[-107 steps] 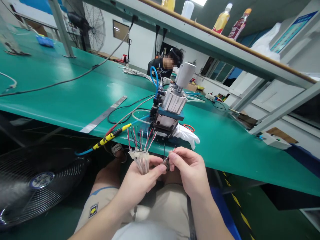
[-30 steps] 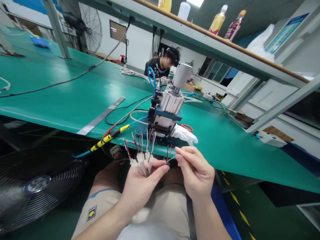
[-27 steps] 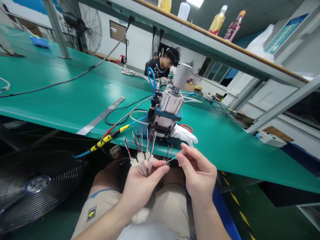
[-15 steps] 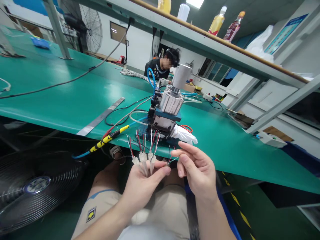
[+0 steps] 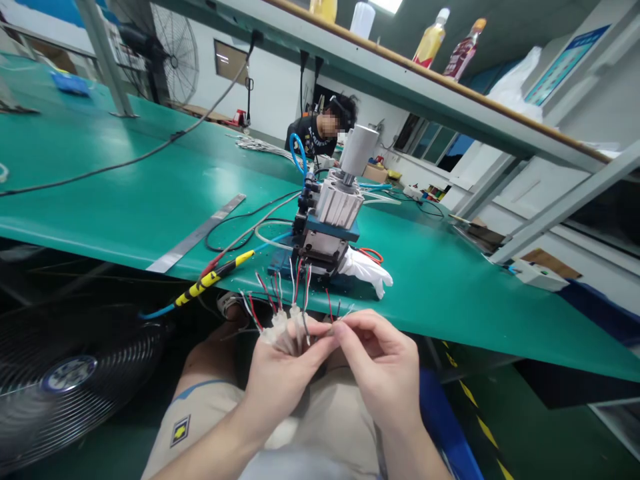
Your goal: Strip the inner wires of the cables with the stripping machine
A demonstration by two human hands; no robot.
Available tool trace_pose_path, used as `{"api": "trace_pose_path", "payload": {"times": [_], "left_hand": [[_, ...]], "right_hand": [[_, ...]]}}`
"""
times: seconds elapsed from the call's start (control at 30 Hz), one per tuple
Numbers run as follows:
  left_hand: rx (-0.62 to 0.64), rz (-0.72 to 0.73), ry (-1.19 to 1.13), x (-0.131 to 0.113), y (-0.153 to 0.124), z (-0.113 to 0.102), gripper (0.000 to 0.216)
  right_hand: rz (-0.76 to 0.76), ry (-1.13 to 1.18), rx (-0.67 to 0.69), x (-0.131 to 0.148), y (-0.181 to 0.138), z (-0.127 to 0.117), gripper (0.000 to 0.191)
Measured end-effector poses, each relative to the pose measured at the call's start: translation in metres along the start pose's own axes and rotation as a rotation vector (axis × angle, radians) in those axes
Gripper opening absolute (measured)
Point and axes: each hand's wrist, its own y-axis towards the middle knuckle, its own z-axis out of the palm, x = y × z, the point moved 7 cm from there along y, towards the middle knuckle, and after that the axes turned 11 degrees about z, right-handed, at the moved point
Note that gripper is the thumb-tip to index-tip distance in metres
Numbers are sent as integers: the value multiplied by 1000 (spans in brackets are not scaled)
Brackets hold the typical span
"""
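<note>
My left hand [image 5: 287,377] is closed around several whitish cables [image 5: 277,332], whose stripped ends stick up with thin red, black and white wires [image 5: 275,291] fanned out. Its thumb and forefinger also pinch one cable end apart from the bunch, with a red wire [image 5: 329,303] and a dark one pointing upward. My right hand [image 5: 383,363] meets it there, thumb and forefinger pinched on that end's wires; the fingertips hide the exact grip. Just beyond stands a machine with a grey metal cylinder [image 5: 340,200] on the green bench [image 5: 440,280].
A white cloth or glove [image 5: 370,270] hangs by the machine's base. Left of it lie a steel ruler [image 5: 197,233] and a yellow-black taped hose [image 5: 213,277]. A floor fan [image 5: 70,380] is at lower left. Across the bench, a person [image 5: 320,130] sits beneath a shelf [image 5: 400,77] holding bottles.
My right hand has moved left and down, its spread fingers closing on the wires at my left fingertips. The cable bunch tilts slightly further left.
</note>
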Motion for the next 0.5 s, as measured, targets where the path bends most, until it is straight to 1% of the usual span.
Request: {"api": "trace_pose_path", "payload": {"times": [0.2,0.33,0.4,0.43,0.5], "left_hand": [[-31,19,29,0,0,-3,8],[-59,51,63,0,-2,-6,7],[-73,62,90,0,-3,-7,7],[-76,63,108,0,-3,-7,7],[-75,57,146,-1,-2,-8,7]], "right_hand": [[79,39,18,-10,1,2,8],[101,-11,-21,-18,2,6,9],[75,-41,-76,-16,6,0,9],[61,-32,-126,-14,9,-7,9],[27,63,-271,-9,17,-29,10]]}}
